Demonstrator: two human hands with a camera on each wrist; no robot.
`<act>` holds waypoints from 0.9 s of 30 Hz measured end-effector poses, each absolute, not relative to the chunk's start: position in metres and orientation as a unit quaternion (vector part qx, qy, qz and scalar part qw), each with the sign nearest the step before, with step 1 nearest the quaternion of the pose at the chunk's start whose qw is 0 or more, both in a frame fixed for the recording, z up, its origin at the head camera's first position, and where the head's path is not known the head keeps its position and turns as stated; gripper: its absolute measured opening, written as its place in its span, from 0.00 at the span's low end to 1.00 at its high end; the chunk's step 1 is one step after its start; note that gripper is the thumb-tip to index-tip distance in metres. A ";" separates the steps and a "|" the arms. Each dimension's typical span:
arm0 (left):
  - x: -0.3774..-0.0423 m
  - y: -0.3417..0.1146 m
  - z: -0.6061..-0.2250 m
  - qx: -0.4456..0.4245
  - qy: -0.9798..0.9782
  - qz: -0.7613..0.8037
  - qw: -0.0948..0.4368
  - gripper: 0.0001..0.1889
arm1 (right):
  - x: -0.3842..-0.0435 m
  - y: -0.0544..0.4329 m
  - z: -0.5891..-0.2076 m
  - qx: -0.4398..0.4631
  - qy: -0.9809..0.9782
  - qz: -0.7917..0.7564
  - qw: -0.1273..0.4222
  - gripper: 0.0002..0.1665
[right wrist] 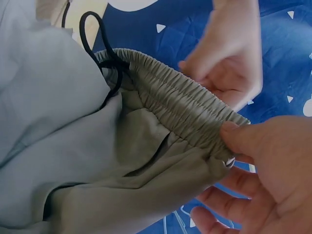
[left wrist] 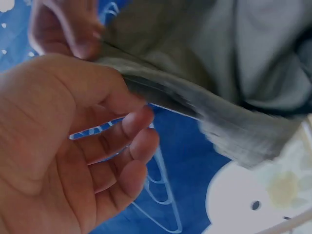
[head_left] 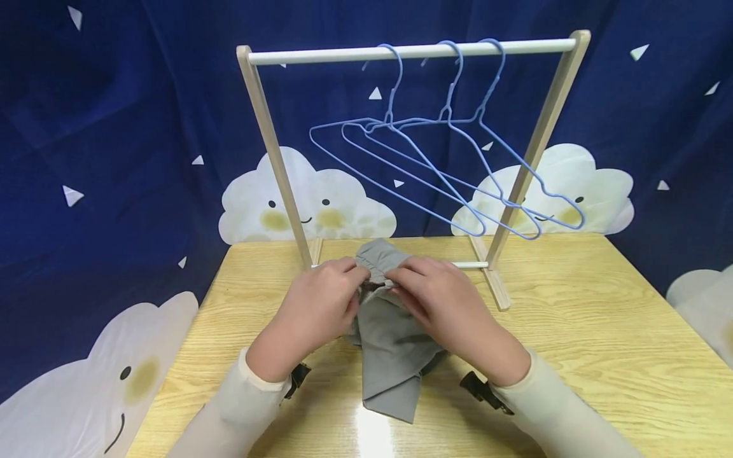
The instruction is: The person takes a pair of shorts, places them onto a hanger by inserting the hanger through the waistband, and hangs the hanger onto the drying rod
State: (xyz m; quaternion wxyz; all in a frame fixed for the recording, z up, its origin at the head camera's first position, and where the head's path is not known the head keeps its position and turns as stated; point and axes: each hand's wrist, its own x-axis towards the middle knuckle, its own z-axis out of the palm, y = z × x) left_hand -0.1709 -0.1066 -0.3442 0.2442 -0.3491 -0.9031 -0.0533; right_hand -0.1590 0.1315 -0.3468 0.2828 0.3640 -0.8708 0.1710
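Observation:
Grey drawstring pants [head_left: 395, 356] hang from my two hands above the table, one folded part drooping toward me. In the head view my left hand [head_left: 321, 299] pinches the waist edge between thumb and index finger, its other fingers loosely bent. Close beside it, my right hand [head_left: 443, 299] grips the same edge. The right wrist view shows the gathered elastic waistband [right wrist: 180, 102] with the right thumb pressed on its end. A black drawstring [right wrist: 114, 63] loops out of the waist. The lower folds overlap, so the legs' full shape is hidden.
Behind the hands stands a clothes rack [head_left: 412, 53] with a white bar and wooden posts. Three blue hangers [head_left: 395, 121] hang from it. The wooden table [head_left: 584, 305] extends to both sides. A dark blue cloud-print curtain [head_left: 143, 127] covers the back.

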 end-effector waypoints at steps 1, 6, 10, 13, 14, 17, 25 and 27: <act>-0.175 -0.108 -0.346 -0.345 -0.906 -0.060 0.238 0.09 | -0.159 0.133 -0.346 0.363 -0.870 0.173 0.285 0.12; -0.194 -0.115 -0.358 -0.322 -0.920 -0.085 0.206 0.09 | -0.158 0.136 -0.342 0.364 -0.866 0.176 0.294 0.12; -0.210 -0.121 -0.371 -0.303 -0.931 -0.116 0.168 0.11 | -0.157 0.138 -0.339 0.364 -0.863 0.183 0.298 0.12; -0.220 -0.126 -0.379 -0.290 -0.936 -0.148 0.135 0.14 | -0.157 0.139 -0.338 0.365 -0.860 0.189 0.303 0.12; -0.222 -0.127 -0.381 -0.285 -0.937 -0.161 0.123 0.14 | -0.157 0.139 -0.338 0.366 -0.858 0.189 0.305 0.12; -0.228 -0.129 -0.388 -0.280 -0.935 -0.192 0.098 0.19 | -0.156 0.140 -0.337 0.369 -0.856 0.188 0.310 0.12; -0.232 -0.126 -0.397 -0.279 -0.923 -0.259 0.048 0.21 | -0.151 0.140 -0.334 0.386 -0.841 0.201 0.320 0.13; -0.233 -0.125 -0.399 -0.270 -0.921 -0.276 0.041 0.18 | -0.150 0.141 -0.333 0.388 -0.838 0.211 0.319 0.13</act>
